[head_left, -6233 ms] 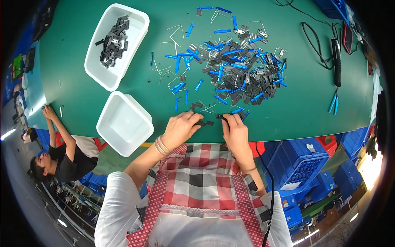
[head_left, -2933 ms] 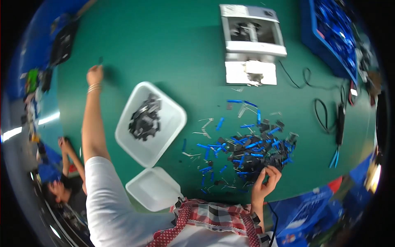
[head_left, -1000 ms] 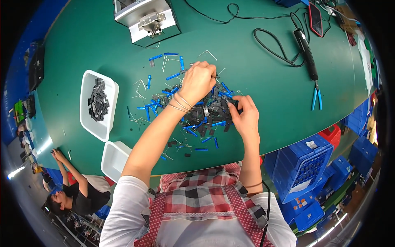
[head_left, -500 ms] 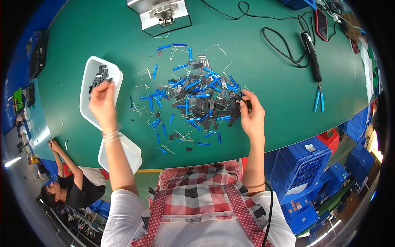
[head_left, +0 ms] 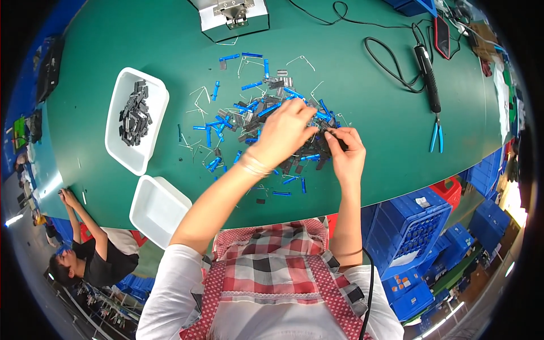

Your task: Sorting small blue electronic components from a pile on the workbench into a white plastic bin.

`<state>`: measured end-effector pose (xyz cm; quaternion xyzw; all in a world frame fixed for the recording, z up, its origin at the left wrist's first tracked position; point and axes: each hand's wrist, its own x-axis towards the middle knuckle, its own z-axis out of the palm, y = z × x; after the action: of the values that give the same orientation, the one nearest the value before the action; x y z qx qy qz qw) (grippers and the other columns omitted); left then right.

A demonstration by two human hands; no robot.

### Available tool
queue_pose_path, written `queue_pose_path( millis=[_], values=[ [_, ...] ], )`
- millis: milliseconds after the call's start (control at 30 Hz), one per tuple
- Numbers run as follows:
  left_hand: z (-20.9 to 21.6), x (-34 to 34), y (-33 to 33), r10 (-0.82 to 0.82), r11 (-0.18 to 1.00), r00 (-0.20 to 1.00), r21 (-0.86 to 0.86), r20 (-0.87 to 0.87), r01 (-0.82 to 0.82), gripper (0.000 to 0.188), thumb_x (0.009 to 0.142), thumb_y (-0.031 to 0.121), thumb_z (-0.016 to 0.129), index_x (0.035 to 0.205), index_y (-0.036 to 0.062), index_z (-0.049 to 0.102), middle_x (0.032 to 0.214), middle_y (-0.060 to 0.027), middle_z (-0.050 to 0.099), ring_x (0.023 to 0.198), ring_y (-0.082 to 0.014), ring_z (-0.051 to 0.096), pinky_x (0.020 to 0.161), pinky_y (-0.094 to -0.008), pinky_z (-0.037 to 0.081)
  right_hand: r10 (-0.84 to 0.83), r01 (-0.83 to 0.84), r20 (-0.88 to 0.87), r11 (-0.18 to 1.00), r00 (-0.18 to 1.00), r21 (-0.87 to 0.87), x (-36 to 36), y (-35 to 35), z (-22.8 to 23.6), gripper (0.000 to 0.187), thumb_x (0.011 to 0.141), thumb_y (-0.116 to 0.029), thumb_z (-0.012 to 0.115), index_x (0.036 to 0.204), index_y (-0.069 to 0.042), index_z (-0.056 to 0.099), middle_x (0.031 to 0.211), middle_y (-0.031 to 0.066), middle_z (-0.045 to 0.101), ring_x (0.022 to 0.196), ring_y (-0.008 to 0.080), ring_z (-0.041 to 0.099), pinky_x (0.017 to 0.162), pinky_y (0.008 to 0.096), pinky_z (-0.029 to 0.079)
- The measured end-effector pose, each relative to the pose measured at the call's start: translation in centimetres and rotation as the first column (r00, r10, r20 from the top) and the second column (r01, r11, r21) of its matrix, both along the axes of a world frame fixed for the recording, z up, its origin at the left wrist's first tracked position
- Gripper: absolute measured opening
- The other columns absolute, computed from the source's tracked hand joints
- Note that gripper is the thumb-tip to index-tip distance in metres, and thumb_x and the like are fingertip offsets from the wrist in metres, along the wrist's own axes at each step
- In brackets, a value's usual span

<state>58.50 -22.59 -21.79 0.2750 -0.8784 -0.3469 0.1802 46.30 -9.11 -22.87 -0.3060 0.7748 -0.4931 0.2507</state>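
A heap of small black plastic pieces (head_left: 294, 164), blue rods (head_left: 269, 109) and bent wire springs (head_left: 301, 59) lies mid-table. Above it reaches my left hand (head_left: 280, 129), thumb and forefinger apart, with nothing visible between them. At the heap's right edge, my right hand (head_left: 348, 154) pinches a small black plastic piece (head_left: 327, 131), partly hidden by the fingers. The two hands' fingertips are close together but do not touch. Several black pieces (head_left: 136, 116) lie inside a white tray (head_left: 113, 148) on the left.
A second white tray (head_left: 161, 207) sits at the near left edge. A metal fixture (head_left: 233, 17) stands at the back. To the right lies a corded black tool (head_left: 428, 76) above blue-handled pliers (head_left: 436, 137). Blue crates (head_left: 405, 232) stand by the table; another person (head_left: 96, 255) works at left.
My left hand has moved right, from over the white tray to the heap beside my right hand. My right hand stays at the heap's right edge, still holding a black piece.
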Motion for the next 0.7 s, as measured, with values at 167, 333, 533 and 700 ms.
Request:
queue_pose_path(
  millis=[167,333,533,700],
  values=[
    [-1.5,-1.7,0.7,0.060,0.998,0.986,-0.035,0.155,-0.055,0.024,0.080,0.011,0.072,0.102,0.0029,0.070,0.091,-0.0119,0.063,0.090,-0.0311,0.064,0.077,-0.0407,0.054,-0.187,0.292,0.611,0.953,0.769,-0.076,-0.9,0.6,0.4,0.017,0.091,-0.001,0.066,0.108,0.002,0.065,0.081,0.0111,0.071,0.058,0.0086,0.058,0.045,0.0198,0.037],
    [-1.5,0.1,0.1,0.111,0.984,0.994,0.141,0.005,-0.110,0.018,0.082,0.011,0.071,0.099,0.0046,0.072,0.088,-0.0118,0.068,0.085,-0.0287,0.066,0.074,-0.0368,0.054,-0.121,0.360,0.791,0.923,0.600,-0.132,-1.4,1.1,0.4,0.018,0.092,-0.003,0.062,0.110,0.000,0.061,0.091,0.0172,0.071,0.070,0.0171,0.065,0.053,0.0248,0.046],
    [0.3,2.8,-0.3,0.478,0.192,0.878,0.971,0.034,-0.142,0.020,0.095,0.008,0.063,0.113,0.0004,0.065,0.094,-0.0059,0.069,0.083,-0.0144,0.067,0.075,-0.0277,0.055,0.026,0.442,0.959,0.884,0.281,-0.153,1.3,-0.5,0.6,0.020,0.095,-0.015,0.054,0.106,0.000,0.060,0.114,0.0231,0.064,0.102,0.0318,0.064,0.088,0.0412,0.052],
    [-0.3,5.4,1.2,0.693,-0.104,0.720,0.983,-0.037,0.152,0.033,0.096,0.033,0.053,0.101,0.0014,0.061,0.098,-0.0093,0.064,0.095,-0.0251,0.061,0.093,-0.0428,0.048,0.081,0.458,0.932,0.853,0.353,-0.248,5.6,-3.1,2.6,0.029,0.102,-0.023,0.046,0.107,0.003,0.059,0.117,0.0199,0.063,0.108,0.0286,0.060,0.097,0.0409,0.047]
  ],
)
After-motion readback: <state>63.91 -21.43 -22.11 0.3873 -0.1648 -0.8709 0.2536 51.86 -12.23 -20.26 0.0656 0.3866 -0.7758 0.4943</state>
